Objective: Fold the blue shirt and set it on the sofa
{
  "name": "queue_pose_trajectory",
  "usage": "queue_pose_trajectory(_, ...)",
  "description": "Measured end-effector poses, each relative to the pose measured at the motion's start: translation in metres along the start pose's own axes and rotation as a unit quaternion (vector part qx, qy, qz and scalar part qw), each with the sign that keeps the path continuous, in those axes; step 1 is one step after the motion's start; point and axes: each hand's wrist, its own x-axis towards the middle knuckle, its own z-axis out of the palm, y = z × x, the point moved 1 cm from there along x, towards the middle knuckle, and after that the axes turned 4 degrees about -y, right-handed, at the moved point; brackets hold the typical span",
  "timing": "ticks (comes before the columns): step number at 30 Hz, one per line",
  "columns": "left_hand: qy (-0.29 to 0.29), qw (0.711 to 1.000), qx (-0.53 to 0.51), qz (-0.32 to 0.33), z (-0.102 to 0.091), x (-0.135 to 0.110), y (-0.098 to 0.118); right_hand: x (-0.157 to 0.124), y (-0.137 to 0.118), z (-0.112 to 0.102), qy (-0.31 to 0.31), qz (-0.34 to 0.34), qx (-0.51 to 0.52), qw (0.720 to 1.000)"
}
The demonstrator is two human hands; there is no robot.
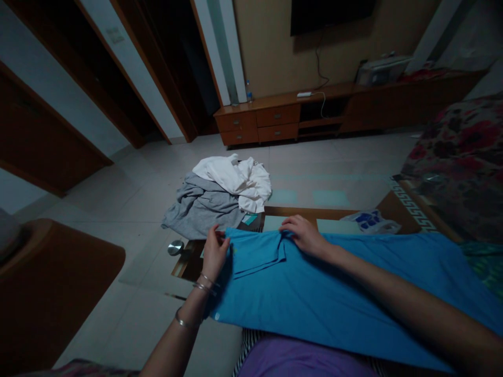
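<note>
Purple garment [302,358], blue T-shirt [314,298] edge between left hand [214,253], right hand [304,234]

This space is presenting as a domestic living room. A low honey-brown wooden drawer cabinet [257,123] is standing beneath a black wall-mounted television [332,13], while a red-floral fabric furnishing [459,152] is bordering the pale glazed floor tiles [314,162].

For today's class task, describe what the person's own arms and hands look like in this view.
The left forearm and right forearm are bare, no sleeves. The left hand has thin silver-coloured bangles at its wrist and above it; the right hand shows none.
</note>
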Motion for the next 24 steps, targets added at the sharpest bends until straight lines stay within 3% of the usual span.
queue_pose_trajectory(1, 0.011, 0.996, 0.059, 0.061, -0.001, -0.006, 0.006, -0.003, -0.008, -0.002, -0.013, -0.024, -0.02, 0.999)
queue_pose_trajectory(3, -0.023, 0.976, 0.135, 0.171, 0.002, -0.018, 0.018, -0.007, -0.025, -0.003, -0.044, -0.066, -0.066, 0.995)
queue_pose_trajectory(7, -0.187, 0.926, 0.157, 0.288, 0.02, -0.031, 0.025, -0.008, -0.045, 0.007, -0.081, -0.084, -0.172, 0.978)
queue_pose_trajectory(11, -0.272, 0.895, 0.211, 0.284, 0.035, -0.03, 0.012, -0.011, -0.047, 0.011, -0.078, -0.074, -0.194, 0.975)
queue_pose_trajectory(16, -0.299, 0.876, 0.256, 0.28, 0.036, -0.031, 0.008, -0.031, -0.048, 0.001, -0.117, -0.033, -0.163, 0.979)
queue_pose_trajectory(20, -0.275, 0.883, 0.245, 0.289, 0.033, -0.041, 0.024, -0.036, -0.05, -0.009, -0.103, 0.017, -0.124, 0.987)
queue_pose_trajectory(24, -0.236, 0.899, 0.199, 0.312, 0.04, -0.055, 0.041, -0.025, -0.051, -0.004, -0.073, 0.028, -0.065, 0.995)
